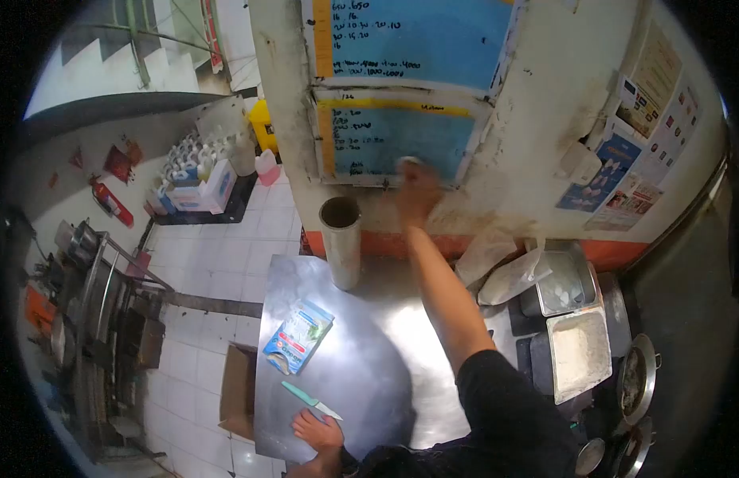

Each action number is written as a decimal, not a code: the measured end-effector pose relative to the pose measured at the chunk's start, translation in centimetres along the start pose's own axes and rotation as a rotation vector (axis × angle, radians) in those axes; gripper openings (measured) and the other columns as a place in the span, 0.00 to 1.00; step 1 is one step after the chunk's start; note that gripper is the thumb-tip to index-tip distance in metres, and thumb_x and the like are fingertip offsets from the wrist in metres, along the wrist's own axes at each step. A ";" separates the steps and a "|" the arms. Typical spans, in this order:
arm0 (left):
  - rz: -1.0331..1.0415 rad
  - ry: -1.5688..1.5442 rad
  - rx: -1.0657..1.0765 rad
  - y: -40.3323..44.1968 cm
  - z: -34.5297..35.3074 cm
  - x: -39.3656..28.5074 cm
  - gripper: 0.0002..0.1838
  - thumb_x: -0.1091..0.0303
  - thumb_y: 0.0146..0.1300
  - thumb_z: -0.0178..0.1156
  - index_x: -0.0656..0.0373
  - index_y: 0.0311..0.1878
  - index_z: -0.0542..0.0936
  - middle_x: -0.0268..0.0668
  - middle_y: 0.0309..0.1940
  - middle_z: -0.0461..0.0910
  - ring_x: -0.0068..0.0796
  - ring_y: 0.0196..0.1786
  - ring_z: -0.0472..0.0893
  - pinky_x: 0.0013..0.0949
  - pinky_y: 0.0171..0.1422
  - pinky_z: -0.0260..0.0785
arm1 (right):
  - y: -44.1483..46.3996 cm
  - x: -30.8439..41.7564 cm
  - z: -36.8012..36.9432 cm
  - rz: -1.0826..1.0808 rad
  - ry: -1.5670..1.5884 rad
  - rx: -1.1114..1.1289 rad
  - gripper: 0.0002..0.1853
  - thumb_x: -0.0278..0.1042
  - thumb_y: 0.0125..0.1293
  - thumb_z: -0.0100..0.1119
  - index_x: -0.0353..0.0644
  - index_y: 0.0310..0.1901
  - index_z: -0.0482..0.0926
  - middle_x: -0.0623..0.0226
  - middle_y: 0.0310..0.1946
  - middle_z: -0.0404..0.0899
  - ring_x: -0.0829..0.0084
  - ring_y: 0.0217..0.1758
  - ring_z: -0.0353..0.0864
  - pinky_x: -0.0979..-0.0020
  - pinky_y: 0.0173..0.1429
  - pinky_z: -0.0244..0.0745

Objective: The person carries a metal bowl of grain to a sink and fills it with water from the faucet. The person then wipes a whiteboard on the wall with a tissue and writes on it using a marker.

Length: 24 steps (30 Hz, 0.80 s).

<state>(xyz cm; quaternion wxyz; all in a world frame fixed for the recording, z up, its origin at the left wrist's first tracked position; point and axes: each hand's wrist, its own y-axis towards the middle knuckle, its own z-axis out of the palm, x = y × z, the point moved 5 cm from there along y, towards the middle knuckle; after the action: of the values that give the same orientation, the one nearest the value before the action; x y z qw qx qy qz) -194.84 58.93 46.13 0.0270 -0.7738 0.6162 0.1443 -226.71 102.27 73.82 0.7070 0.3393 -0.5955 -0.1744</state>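
Observation:
My right hand [419, 195] is raised to the lower blue board [409, 135] on the wall, over its bottom edge. It is blurred, with its fingers closed around a small whitish thing [409, 162] whose kind I cannot make out. Handwriting in dark marker covers the left part of this board. My left hand [317, 432] rests on the steel table [361, 382] with its fingers spread. Just beyond those fingertips lies a knife [312, 400] with a teal handle, its blade pointing right. Further up the table is a blue and white packet [299, 336].
An upright pale tube [341, 243] stands at the table's back edge. To the right are a plastic bag [513, 271], a metal pan [560, 279] and a tray of pale powder [580, 350]. A cardboard box [238, 390] sits left of the table.

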 end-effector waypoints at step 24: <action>-0.029 -0.040 0.024 0.1 0.2 0.3 0.25 0.62 0.52 0.60 0.64 0.53 0.71 0.50 0.52 0.71 0.53 0.58 0.68 0.52 0.64 0.57 | -3.7 0.9 1.1 0.074 -0.046 0.008 0.03 0.27 0.60 0.70 0.41 0.36 0.88 0.62 0.35 0.84 0.64 0.40 0.83 0.62 0.48 0.77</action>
<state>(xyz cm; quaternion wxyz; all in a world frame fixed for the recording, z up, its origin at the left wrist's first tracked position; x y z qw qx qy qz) -194.88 58.65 45.85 0.0508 -0.7791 0.6062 0.1518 -226.97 98.79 72.03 0.6975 0.3158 -0.6247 -0.1533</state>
